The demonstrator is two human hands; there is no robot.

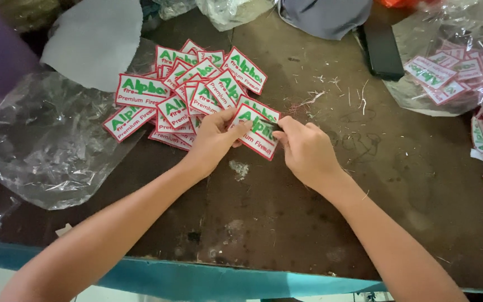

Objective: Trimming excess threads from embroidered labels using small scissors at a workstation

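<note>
Both hands grip one embroidered patch (257, 131): left hand (214, 137) should steady it while right hand (304, 150) snips loose threads carefully.

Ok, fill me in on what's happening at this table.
A person holds one white patch with red border and green lettering over a worn dark table. The left hand grips its left edge; the right hand pinches a small dark tool at its right edge. A pile of matching patches lies just behind, and more sit in a clear plastic bag at the right.
</note>
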